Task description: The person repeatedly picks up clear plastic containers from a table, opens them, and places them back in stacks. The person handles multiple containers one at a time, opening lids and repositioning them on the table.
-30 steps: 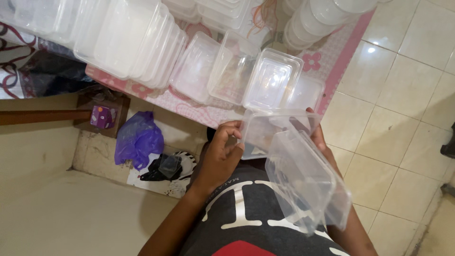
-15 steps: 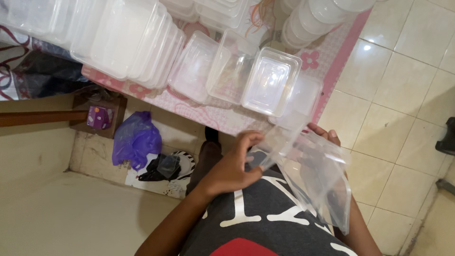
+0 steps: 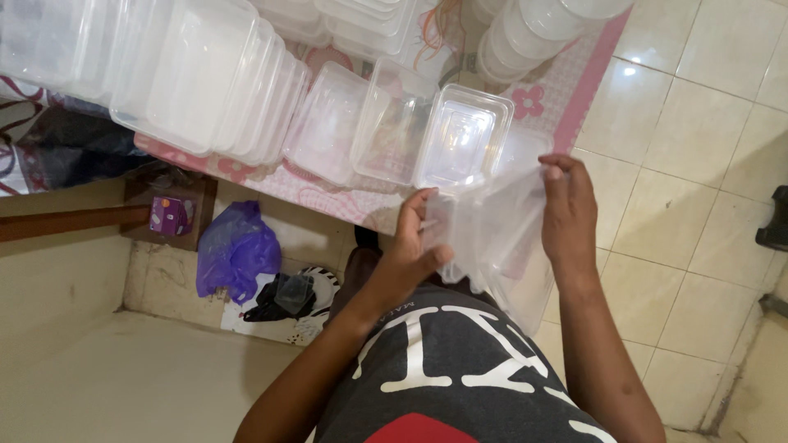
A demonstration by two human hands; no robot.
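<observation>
**Clear containers gripped in both hands above the lap**

The left hand (image 3: 414, 246) is closed on the near left edge of a nested stack of clear plastic containers (image 3: 492, 238), thumb across the front wall, fingers curled behind it. The right hand (image 3: 566, 209) is clamped on the stack's far right corner, fingertips hooked over the rim. The stack is held in the air between the two hands, tilted, just above a dark printed shirt (image 3: 460, 369) and just short of the desk's edge.

Beyond the hands, a desk under a pink flowered cloth (image 3: 566, 90) is seen, crowded with more clear tubs: single rectangular containers (image 3: 394, 123) are stood on edge side by side, a long row of nested ones (image 3: 205, 74) is laid to the left, and round stacked tubs (image 3: 525, 33) are set at the far end. Below the desk, a purple bag (image 3: 234, 254) is lying on the floor, with pale floor tiles (image 3: 698, 164) to the right.
</observation>
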